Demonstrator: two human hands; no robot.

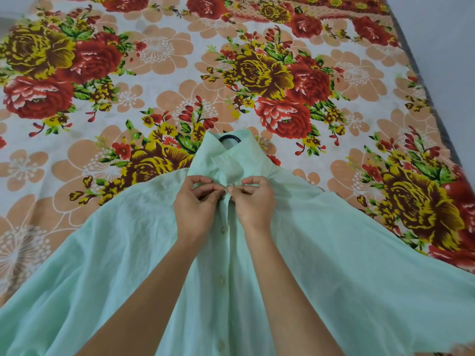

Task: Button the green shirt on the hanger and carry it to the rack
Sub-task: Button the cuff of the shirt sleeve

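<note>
Mint-green shirt (321,253) lies spread face-up on a floral bedsheet (167,60), collar pointing away from the person. Dark hanger (229,138) sits inside the collar, only its curved top showing.

Progress: lower placket looks closed, with buttons (223,229) in a line below the hands, seemingly fastened, though blur prevents certainty. Work is now at the button just under the collar. Judged left: finish this one, possibly a collar button, then lift and carry. No rack in view.

Pose: both forearms reach forward over the shirt front, wrists close, hands nearly touching at the placket. Left hand (196,204) pinches one fabric edge between thumb and forefinger, other fingers curled. Right hand (253,201) pinches the opposite edge, fingertips closed on cloth beside a small pale button (229,187).
</note>
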